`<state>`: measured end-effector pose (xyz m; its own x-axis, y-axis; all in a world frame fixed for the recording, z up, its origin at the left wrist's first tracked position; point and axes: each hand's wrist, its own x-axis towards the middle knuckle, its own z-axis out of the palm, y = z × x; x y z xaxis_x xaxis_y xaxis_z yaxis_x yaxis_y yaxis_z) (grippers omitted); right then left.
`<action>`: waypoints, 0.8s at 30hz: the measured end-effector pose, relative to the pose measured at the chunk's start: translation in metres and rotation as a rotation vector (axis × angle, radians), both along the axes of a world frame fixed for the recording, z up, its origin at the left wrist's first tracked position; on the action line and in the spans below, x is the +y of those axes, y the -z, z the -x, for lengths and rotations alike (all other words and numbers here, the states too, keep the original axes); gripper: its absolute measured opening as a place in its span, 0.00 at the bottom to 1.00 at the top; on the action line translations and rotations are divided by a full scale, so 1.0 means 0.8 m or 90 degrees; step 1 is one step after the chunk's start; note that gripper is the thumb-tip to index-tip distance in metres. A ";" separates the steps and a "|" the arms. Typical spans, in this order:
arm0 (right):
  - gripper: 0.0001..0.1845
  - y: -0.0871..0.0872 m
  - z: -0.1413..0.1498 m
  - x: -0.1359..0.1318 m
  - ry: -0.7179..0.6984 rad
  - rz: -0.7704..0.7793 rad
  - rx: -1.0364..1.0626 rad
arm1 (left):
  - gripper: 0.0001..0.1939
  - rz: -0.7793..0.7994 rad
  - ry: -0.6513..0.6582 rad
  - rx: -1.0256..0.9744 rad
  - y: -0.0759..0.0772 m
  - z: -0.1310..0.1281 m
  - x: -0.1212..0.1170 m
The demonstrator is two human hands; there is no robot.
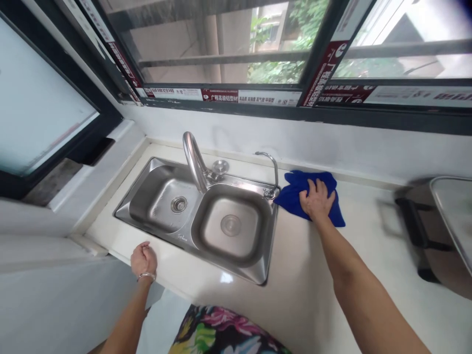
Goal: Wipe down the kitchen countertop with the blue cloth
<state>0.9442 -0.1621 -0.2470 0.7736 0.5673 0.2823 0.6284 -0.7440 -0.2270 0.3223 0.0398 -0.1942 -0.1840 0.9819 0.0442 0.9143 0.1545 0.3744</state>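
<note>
My right hand (317, 199) presses on a blue cloth (334, 212) that lies crumpled on the white counter, just right of the sink. Its fingers are bent and grip the fabric from above. At the counter's front edge, left of the sink's front rim, rests my left hand (143, 259), curled closed with nothing visible in it and a bracelet on the wrist. Between the hands sits a steel double-bowl sink (186, 237). A large curved faucet (193, 160) rises behind its middle, and a thin small faucet (276, 169) stands beside the cloth.
At the right, a brown appliance with a black handle (413, 223) and a glass-like lid stands on the counter (295, 295). Behind the sink runs a low white wall (228, 128) beneath a dark-framed window. A ledge and dark frame border the left side.
</note>
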 end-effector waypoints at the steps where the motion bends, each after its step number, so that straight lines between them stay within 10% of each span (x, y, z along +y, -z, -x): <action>1: 0.31 0.000 0.003 -0.002 0.000 0.006 0.001 | 0.18 -0.003 0.005 -0.001 0.000 0.000 0.000; 24: 0.38 -0.002 0.305 -0.230 -0.196 0.025 0.028 | 0.20 0.020 0.044 -0.053 -0.002 0.011 -0.006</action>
